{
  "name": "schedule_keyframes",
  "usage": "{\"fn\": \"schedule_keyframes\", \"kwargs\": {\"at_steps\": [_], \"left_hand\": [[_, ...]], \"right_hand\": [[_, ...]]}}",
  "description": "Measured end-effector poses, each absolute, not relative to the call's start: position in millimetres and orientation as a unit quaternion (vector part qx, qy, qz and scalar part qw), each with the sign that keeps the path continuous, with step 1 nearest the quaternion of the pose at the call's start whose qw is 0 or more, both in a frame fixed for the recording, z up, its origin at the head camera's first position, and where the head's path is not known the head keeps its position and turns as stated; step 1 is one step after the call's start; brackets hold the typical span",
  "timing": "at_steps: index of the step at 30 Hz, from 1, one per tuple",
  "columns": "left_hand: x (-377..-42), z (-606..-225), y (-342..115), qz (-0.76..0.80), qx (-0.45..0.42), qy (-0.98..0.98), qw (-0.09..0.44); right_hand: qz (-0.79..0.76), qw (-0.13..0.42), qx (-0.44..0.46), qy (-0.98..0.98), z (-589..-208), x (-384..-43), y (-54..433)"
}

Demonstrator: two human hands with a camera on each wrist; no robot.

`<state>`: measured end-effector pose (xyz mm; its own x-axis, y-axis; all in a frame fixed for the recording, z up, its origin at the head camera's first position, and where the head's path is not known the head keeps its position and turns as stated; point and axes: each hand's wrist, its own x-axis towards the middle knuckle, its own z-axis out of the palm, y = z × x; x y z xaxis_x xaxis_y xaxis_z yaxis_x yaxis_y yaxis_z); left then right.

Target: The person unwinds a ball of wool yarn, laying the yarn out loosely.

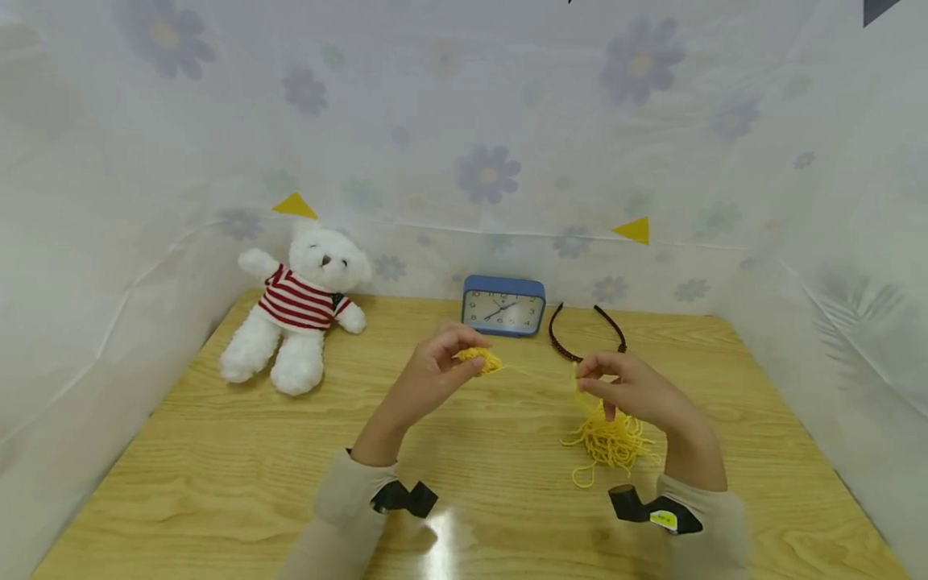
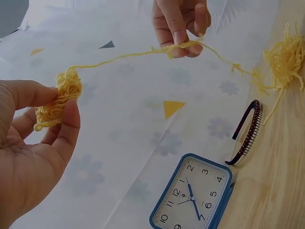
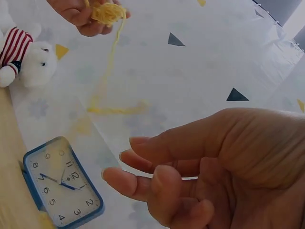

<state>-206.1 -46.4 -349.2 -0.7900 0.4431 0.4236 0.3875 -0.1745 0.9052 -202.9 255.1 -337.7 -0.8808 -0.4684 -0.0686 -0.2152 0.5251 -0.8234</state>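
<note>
Yarn [image 2: 114, 59]: apparently winding | left hand [image 1: 429, 379]: pinching bundle [image 1: 480, 359] | right hand [image 1: 636, 392]: at yarn, cannot tell grip | next: likely calls for slack from right pile [image 1: 612, 445]

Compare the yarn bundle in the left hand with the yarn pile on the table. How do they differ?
The yarn bundle is compact, while the yarn pile is loose, with strands straying out. The left hand grips the bundle; the pile lies on the table. The pile spreads wider than the bundle. Both are yellow.
</note>
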Motion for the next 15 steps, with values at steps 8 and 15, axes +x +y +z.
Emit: {"fn": "schedule_keyframes", "kwargs": {"at_steps": [8, 15], "left_hand": [[-204.6, -351.5, -39.2, 0.706, 0.326, 0.625, 0.062], [-203.1, -352.0, -35.0, 0.709, 0.332, 0.616, 0.084]], "right_hand": [[-0.46, 0.147, -0.241, 0.842, -337.3, -198.4, 224.2], [-0.54, 0.186, -0.329, 0.752, -339.1, -193.2, 195.2]]}}
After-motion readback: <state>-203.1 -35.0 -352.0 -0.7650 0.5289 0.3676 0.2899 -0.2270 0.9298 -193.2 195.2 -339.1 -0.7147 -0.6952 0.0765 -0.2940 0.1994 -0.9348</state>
